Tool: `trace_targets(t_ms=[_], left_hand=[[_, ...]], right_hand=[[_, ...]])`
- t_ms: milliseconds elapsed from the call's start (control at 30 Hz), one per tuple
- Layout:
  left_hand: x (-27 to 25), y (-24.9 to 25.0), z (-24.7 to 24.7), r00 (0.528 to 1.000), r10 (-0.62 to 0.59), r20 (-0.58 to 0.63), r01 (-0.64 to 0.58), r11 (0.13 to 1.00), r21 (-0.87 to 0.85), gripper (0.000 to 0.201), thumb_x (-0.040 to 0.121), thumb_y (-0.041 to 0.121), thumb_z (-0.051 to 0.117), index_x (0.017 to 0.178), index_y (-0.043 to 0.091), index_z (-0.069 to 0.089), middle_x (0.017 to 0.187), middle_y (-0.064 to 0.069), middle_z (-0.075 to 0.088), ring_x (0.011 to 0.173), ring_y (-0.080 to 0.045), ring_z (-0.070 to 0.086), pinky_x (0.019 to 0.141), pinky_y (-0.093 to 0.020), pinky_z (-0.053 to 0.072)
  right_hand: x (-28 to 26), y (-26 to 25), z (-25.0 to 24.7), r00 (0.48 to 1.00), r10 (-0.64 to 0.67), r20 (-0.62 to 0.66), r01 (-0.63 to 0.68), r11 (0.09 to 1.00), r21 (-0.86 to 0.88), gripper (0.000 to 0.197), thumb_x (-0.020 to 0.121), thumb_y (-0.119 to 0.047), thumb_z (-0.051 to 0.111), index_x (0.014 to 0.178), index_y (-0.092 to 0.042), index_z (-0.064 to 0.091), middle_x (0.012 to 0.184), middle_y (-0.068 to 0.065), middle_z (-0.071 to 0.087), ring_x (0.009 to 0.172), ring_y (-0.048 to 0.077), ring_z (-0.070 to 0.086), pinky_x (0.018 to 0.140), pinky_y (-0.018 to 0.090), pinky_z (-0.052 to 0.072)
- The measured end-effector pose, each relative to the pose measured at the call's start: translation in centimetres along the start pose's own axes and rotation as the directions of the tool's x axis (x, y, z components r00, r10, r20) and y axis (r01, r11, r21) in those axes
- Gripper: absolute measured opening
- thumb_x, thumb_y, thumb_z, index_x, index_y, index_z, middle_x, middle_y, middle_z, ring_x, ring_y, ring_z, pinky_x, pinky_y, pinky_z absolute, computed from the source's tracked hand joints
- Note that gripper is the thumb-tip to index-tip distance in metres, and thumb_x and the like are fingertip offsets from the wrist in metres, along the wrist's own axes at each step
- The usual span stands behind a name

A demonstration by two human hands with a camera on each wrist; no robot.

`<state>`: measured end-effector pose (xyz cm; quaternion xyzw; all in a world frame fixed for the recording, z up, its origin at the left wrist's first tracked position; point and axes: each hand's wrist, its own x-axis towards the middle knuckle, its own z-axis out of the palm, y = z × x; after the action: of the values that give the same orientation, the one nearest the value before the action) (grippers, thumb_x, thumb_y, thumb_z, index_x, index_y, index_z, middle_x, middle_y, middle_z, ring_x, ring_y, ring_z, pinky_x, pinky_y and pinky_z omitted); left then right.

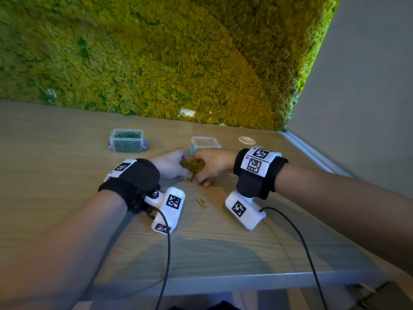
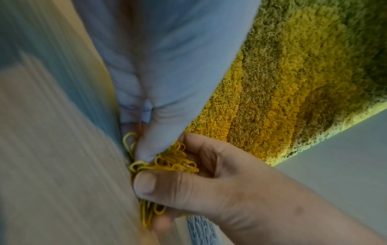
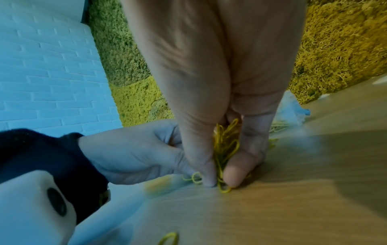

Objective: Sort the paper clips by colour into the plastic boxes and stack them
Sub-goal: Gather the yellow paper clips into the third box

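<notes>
A black fabric band (image 1: 131, 177) is worn around the left wrist, and a white strip printed with a black square code marker is fixed across its top. A white plastic camera housing (image 1: 167, 211), marked with two more square codes and fastened by a silver screw, is mounted under that band. A thin black cable (image 1: 166, 253) is led from it back toward the body. The right wrist is wrapped in a matching black band (image 1: 259, 173) with a white strip bearing two code markers and small lettering. A second white housing (image 1: 244, 211) with one code marker and its own black cable (image 1: 306, 249) is attached there. Both forearms are left bare.
</notes>
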<state>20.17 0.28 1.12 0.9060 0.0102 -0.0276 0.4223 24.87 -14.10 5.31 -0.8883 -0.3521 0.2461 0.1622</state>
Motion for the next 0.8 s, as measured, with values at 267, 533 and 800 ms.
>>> trace_targets(t_ms=[267, 533, 800], left_hand=[[0.3, -0.2, 0.5, 0.993, -0.022, -0.112, -0.024, 0.918, -0.397, 0.018, 0.089, -0.002, 0.057, 0.081, 0.012, 0.048, 0.088, -0.007, 0.051, 0.043, 0.0, 0.058, 0.052, -0.012, 0.051], [0.3, 0.2, 0.9, 0.988, -0.055, -0.142, -0.06, 0.718, -0.694, 0.015, 0.092, -0.003, 0.053, 0.082, 0.008, 0.048, 0.076, -0.01, 0.054, 0.053, -0.009, 0.055, 0.056, -0.016, 0.052], [0.4, 0.0, 0.9, 0.993, -0.025, -0.119, -0.064, 0.727, -0.683, 0.016, 0.097, -0.003, 0.044, 0.083, 0.005, 0.05, 0.076, -0.012, 0.057, 0.056, -0.012, 0.047, 0.052, -0.015, 0.048]], right_hand=[[1.0, 1.1, -0.9, 1.0, 0.008, -0.006, -0.008, 0.992, 0.126, 0.012, 0.091, -0.005, 0.058, 0.103, 0.0, 0.058, 0.089, 0.013, 0.067, 0.054, 0.007, 0.062, 0.06, 0.02, 0.055], [0.5, 2.5, -3.8, 0.997, 0.021, 0.072, -0.047, 0.919, 0.392, 0.016, 0.095, 0.002, 0.048, 0.089, -0.012, 0.051, 0.084, 0.002, 0.055, 0.067, 0.007, 0.052, 0.051, 0.01, 0.047], [2.7, 1.9, -9.2, 0.984, 0.117, -0.134, -0.052, 0.91, 0.412, 0.024, 0.092, 0.001, 0.056, 0.112, -0.007, 0.045, 0.103, 0.01, 0.055, 0.075, 0.011, 0.056, 0.054, 0.014, 0.053]])
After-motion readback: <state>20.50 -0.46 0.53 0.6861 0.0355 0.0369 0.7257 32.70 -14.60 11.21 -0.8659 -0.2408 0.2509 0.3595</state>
